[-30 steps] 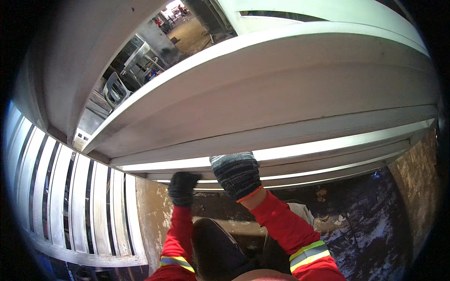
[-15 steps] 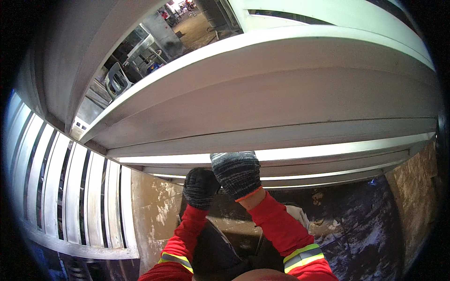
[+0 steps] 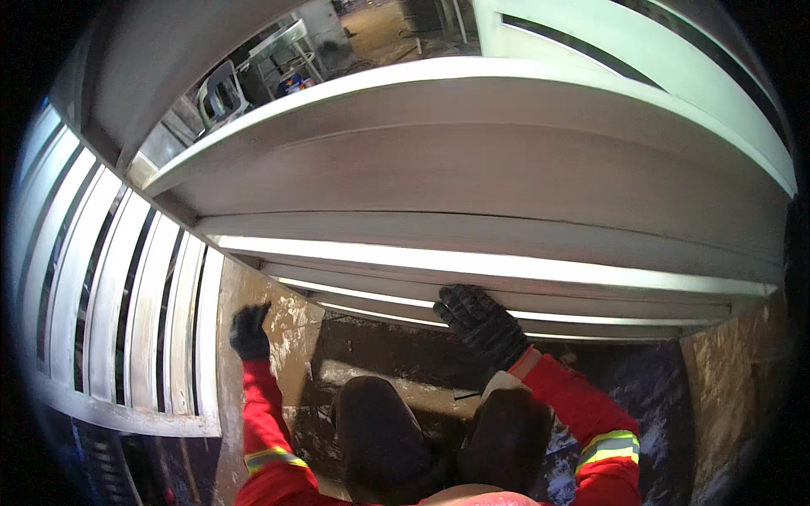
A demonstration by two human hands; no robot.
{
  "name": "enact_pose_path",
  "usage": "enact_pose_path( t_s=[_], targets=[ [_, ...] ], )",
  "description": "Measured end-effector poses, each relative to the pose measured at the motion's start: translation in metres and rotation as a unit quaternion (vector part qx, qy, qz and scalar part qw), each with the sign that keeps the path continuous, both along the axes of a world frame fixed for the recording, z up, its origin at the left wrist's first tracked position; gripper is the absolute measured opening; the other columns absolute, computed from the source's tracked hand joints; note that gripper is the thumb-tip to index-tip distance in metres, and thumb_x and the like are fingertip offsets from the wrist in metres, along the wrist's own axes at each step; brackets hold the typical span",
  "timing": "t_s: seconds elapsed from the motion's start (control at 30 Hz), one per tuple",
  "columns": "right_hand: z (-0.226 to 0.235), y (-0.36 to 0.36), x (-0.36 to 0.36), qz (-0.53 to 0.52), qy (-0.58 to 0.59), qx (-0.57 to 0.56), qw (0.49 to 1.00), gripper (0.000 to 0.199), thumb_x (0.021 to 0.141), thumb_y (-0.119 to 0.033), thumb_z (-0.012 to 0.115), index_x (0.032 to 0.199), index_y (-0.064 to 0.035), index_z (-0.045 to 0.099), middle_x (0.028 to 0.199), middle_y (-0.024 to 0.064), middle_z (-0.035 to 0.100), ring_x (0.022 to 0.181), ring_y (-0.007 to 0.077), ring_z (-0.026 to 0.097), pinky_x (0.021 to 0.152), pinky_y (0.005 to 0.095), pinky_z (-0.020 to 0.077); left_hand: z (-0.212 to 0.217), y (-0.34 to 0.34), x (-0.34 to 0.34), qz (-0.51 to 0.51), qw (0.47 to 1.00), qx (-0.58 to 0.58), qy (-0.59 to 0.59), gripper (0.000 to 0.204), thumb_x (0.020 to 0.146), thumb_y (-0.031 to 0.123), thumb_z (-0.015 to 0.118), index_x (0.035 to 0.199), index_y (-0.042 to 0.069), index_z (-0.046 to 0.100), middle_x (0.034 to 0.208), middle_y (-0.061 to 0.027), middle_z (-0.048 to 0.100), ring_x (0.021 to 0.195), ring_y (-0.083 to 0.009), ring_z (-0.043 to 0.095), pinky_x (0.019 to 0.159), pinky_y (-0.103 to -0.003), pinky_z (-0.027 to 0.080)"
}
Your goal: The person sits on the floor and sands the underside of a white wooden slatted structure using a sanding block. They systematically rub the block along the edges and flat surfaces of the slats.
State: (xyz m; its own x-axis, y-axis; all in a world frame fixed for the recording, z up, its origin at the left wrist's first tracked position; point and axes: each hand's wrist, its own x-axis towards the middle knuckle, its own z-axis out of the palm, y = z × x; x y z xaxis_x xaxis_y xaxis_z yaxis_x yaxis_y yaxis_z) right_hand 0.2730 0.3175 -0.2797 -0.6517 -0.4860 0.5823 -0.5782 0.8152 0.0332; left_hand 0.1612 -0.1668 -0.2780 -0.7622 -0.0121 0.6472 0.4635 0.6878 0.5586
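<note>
My left hand (image 3: 250, 333), in a dark knit glove, is raised over the brown floor beside the slatted white panel. Its fingers look curled, with one tip poking out; whatever lies inside them, if anything, is hidden. My right hand (image 3: 481, 324), in a dark grey glove, reaches up and left with its fingers stretched out. It is at the lower rails of a large shelf-like frame (image 3: 472, 181) with pale grey-brown boards and bright white edges. Whether the fingertips touch a rail I cannot tell. Red sleeves with reflective bands cover both forearms.
A slatted white panel (image 3: 139, 295) stands at my left. Below me are my knees (image 3: 380, 422) and a stained floor with dark sheeting (image 3: 624, 396). Another white slatted piece (image 3: 607, 42) is at the far right. Beyond the frame stands a grey chair (image 3: 221, 97).
My hands were close together at the frame's lower rails. The left has moved away to the left, and the right has moved right and lower, its fingers now stretched. My view has shifted slightly.
</note>
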Motion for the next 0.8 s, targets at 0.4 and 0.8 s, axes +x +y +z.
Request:
enact_pose_path(
  t_s=[0.4, 0.8],
  targets=[
    [-0.003, -0.196, -0.13, 0.164, -0.092, -0.085, 0.979, 0.04, 0.084, -0.016, 0.051, 0.123, -0.0083, 0.054, 0.142, 0.02, 0.035, 0.13, 0.0357, 0.036, 0.107, 0.0472, 0.0315, -0.213, 0.02, 0.305, 0.226, 0.871, -0.171, -0.4, 0.012, 0.084, 0.013, 0.054, 0.087, 0.007, 0.064, 0.083, -0.0142, 0.063, 0.082, -0.0302, 0.061, 0.072, -0.037, 0.049],
    [-0.018, -0.383, -0.219, 0.005, 0.047, 0.034, 0.998, 0.036, 0.08, -0.026, 0.056, 0.106, -0.0044, 0.065, 0.126, 0.027, 0.052, 0.123, 0.0417, 0.044, 0.103, 0.0576, 0.0284, -0.192, 0.014, 0.273, 0.165, 0.867, -0.202, -0.423, 0.018, 0.084, 0.018, 0.054, 0.095, 0.008, 0.064, 0.093, -0.0143, 0.063, 0.091, -0.0298, 0.06, 0.077, -0.038, 0.048]
  ],
)
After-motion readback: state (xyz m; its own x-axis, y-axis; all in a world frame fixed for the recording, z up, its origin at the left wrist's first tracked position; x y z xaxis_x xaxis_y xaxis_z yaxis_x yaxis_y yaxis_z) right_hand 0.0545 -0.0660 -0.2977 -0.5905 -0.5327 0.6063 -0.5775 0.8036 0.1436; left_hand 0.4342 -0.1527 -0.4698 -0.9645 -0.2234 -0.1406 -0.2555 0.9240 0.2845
